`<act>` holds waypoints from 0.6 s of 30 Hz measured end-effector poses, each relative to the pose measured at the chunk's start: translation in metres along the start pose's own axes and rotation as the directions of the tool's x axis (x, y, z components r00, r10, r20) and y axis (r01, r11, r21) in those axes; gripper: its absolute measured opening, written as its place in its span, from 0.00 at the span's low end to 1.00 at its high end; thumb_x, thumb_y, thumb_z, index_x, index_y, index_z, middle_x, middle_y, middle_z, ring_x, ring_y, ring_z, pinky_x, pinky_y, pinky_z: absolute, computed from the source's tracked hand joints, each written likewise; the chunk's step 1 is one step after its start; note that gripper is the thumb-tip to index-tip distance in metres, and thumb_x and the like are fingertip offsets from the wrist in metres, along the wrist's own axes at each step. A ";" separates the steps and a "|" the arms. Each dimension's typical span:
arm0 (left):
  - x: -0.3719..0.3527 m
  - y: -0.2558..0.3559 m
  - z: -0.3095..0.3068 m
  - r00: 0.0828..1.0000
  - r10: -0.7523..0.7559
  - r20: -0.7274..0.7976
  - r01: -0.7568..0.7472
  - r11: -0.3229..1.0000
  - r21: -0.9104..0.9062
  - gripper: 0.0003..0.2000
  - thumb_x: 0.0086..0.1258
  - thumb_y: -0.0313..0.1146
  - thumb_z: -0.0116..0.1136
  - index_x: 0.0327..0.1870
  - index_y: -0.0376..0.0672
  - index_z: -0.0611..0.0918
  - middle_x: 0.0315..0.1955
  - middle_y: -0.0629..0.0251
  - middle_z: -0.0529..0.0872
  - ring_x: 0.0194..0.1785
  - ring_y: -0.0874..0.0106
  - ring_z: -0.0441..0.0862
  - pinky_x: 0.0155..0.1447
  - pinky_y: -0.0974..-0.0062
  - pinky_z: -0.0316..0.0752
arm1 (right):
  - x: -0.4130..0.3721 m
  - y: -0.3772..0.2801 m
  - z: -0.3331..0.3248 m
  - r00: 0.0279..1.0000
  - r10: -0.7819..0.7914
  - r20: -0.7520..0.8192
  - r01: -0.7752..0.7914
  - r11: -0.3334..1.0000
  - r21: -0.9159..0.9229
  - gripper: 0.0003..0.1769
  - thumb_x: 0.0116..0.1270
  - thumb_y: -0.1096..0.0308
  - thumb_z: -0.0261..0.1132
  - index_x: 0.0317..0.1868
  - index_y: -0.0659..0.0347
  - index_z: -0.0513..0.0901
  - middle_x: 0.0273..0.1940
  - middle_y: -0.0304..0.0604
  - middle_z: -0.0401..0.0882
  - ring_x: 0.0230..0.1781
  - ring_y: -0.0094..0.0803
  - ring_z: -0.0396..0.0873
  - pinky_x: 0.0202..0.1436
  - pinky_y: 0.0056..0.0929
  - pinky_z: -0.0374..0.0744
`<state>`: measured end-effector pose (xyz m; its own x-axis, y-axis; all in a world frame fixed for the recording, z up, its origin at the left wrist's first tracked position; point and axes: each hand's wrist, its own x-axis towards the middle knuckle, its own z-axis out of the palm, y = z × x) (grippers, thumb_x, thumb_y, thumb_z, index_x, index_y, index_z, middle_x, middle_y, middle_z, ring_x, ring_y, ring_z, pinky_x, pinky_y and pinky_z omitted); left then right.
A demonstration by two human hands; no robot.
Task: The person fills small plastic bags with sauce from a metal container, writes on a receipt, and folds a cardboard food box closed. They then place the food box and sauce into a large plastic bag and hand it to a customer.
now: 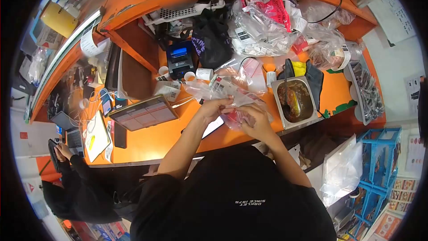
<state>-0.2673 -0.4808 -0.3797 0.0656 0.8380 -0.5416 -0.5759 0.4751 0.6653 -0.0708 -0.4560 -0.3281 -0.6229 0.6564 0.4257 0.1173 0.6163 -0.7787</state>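
Both of my hands meet over the front of the orange counter (154, 145). My left hand (215, 109) is closed on the near edge of a clear plastic bag (207, 90), which has printed labels on it. Close beside it, my right hand (255, 120) has its fingers bent round the same bag's plastic. Pinkish-red material shows through the bag between the hands. Under my left wrist lies a phone-like device with a white screen (213, 126). A metal container of brown liquid (296, 102) stands to the right of my right hand.
A tablet (143, 112) leans left of my hands. Behind are a black label printer (180, 60), paper rolls, a black bag (211, 38) and piled plastic bags (263, 29). A tray of black packets (366, 91) is at right. Another person (76, 183) sits at far left, holding a phone.
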 end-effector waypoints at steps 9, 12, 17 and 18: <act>0.000 0.000 0.009 0.998 0.008 -0.058 -0.011 0.998 -0.055 0.10 0.60 0.24 0.63 0.42 0.36 0.80 0.37 0.61 0.84 0.39 0.69 0.84 0.42 0.74 0.83 | 0.001 0.019 0.026 0.957 0.172 -0.234 -0.173 0.985 0.018 0.07 0.54 0.78 0.65 0.35 0.66 0.84 0.30 0.46 0.77 0.32 0.37 0.77 0.37 0.29 0.74; 0.000 -0.009 0.012 0.989 0.110 -0.098 -0.116 0.992 -0.054 0.09 0.61 0.24 0.63 0.41 0.36 0.80 0.37 0.62 0.84 0.38 0.69 0.84 0.41 0.74 0.83 | 0.009 0.022 0.026 0.918 0.321 -0.234 -0.311 0.947 0.081 0.07 0.55 0.75 0.67 0.35 0.66 0.84 0.32 0.44 0.76 0.32 0.35 0.75 0.37 0.29 0.72; -0.008 -0.013 0.020 0.978 0.156 -0.142 -0.163 0.986 -0.036 0.11 0.61 0.24 0.62 0.44 0.34 0.79 0.38 0.61 0.84 0.39 0.68 0.83 0.42 0.74 0.82 | 0.013 0.034 0.027 0.909 0.404 -0.099 -0.396 0.913 0.095 0.07 0.59 0.69 0.64 0.31 0.65 0.83 0.38 0.45 0.73 0.45 0.37 0.71 0.50 0.32 0.68; -0.009 -0.014 0.021 0.970 0.193 -0.151 -0.197 0.980 -0.017 0.12 0.62 0.24 0.61 0.45 0.32 0.79 0.39 0.60 0.83 0.39 0.67 0.83 0.44 0.73 0.82 | 0.012 0.037 0.028 0.929 0.360 -0.091 -0.357 0.933 0.042 0.07 0.59 0.68 0.64 0.30 0.64 0.83 0.37 0.42 0.72 0.44 0.35 0.70 0.49 0.31 0.67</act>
<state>-0.2430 -0.4895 -0.3736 -0.1704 0.8635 -0.4746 -0.5913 0.2957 0.7503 -0.0952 -0.4373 -0.3648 -0.4660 0.8707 0.1571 0.2990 0.3221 -0.8982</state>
